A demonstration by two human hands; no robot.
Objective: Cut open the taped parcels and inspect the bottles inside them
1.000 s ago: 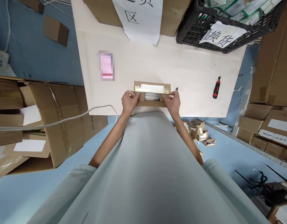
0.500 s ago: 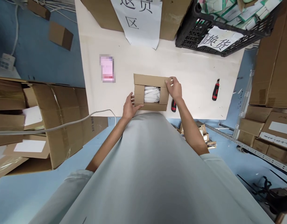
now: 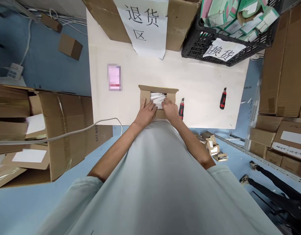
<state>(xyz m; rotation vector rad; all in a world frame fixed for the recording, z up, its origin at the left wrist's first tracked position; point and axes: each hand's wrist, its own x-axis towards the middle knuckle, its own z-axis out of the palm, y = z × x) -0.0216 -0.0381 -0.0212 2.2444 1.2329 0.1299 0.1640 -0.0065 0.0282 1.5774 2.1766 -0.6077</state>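
Observation:
A small cardboard box (image 3: 146, 93) sits at the table's near edge, its top flaps partly parted around an opening. White plastic wrapping (image 3: 157, 97) shows inside. My left hand (image 3: 146, 112) lies over the near left corner, its fingers bent onto the near flap at the opening. Curled fingers of my right hand (image 3: 170, 110) grip that flap's edge on the right, close against the wrapping. Both thumbs are partly hidden. Just right of the box lies a red and black utility knife (image 3: 181, 109), near my right wrist.
Another utility knife (image 3: 223, 99) lies at the table's right. A blurred pink item (image 3: 114, 77) is on the left. A large labelled carton (image 3: 178, 26) and a black crate (image 3: 193, 40) of small boxes stand at the back. A grey cable (image 3: 101, 120) crosses the left edge. A person's legs (image 3: 270, 179) show lower right.
Both hands have moved inward from the box's sides to its near flap at the opening. The far flap now tilts up. The near knife shows more fully, and a person's legs have appeared.

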